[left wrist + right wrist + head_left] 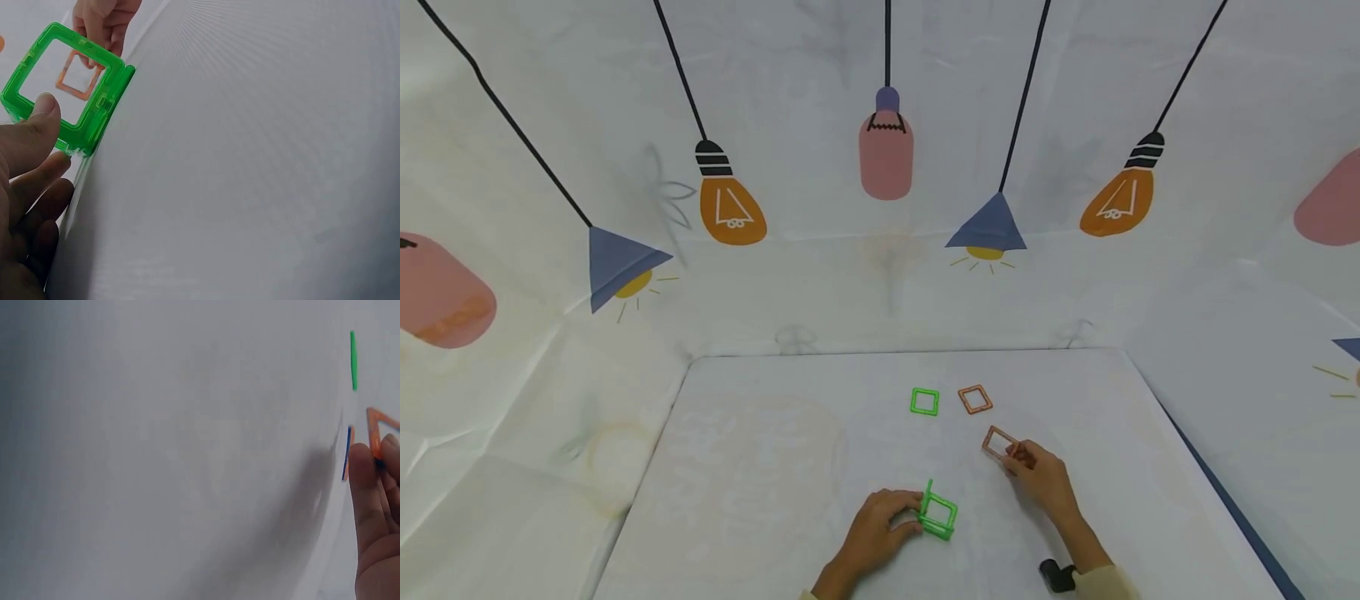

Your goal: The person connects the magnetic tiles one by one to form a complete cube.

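My left hand [880, 527] grips a small assembly of green square frames [956, 518], joined at their edges, with some standing upright from the table. In the left wrist view the thumb lies on one green frame [119, 65] and the other fingers curl below it. To the right, my right hand [1043, 479] pinches an orange square frame [991, 437] between thumb and fingers, tilted and apart from the green assembly. The right wrist view shows the fingertips on a corner part of this orange frame [375, 428]. How many green frames are joined cannot be told.
Farther back on the white table [737, 467] lie a loose green square frame [936, 402] and a second orange square frame [988, 397]. A black object [1057, 575] is by the right sleeve [1105, 583]. White sheeting with printed lamps [887, 167] surrounds the table.
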Tool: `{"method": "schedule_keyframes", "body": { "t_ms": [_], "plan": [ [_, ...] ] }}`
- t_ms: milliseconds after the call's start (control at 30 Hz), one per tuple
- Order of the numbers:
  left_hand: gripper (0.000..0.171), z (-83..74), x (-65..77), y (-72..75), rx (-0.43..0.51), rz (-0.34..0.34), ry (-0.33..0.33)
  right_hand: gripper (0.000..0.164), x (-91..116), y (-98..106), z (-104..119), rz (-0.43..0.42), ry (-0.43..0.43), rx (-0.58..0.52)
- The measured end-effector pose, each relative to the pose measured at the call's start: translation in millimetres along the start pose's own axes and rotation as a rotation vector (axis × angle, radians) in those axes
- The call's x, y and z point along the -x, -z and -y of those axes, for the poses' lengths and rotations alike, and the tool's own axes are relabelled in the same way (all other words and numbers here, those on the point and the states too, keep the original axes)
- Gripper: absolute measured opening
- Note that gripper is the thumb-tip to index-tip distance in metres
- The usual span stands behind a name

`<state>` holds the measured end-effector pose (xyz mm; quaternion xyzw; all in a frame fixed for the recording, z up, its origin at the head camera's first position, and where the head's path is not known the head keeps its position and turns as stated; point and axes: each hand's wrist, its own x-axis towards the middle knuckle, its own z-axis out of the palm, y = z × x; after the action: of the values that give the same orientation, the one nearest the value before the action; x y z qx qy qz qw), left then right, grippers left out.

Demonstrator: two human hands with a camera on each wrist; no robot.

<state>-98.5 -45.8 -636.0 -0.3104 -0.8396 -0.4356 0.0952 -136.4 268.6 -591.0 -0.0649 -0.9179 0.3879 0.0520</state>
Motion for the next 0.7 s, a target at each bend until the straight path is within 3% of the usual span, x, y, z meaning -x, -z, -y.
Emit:
{"method": "schedule_keyframes", "body": {
  "t_ms": [333, 533, 700],
  "plan": [
    [0.023, 0.6, -0.2, -1.0, -0.064, 0.034, -0.005, 0.013, 23.6, -23.2, 29.4, -0.014, 0.103, -0.009],
    [0.042, -2.9, -0.9, 1.0, -0.06, 0.091, 0.099, 0.017, 37.3, -36.1, 39.5, 0.004, 0.162, 0.008],
    [0.049, -2.9, -2.3, 0.9, -0.055, 0.095, 0.109, 0.021, 46.4, -42.4, 42.2, 0.044, 0.2, 0.004]
  ]
}}
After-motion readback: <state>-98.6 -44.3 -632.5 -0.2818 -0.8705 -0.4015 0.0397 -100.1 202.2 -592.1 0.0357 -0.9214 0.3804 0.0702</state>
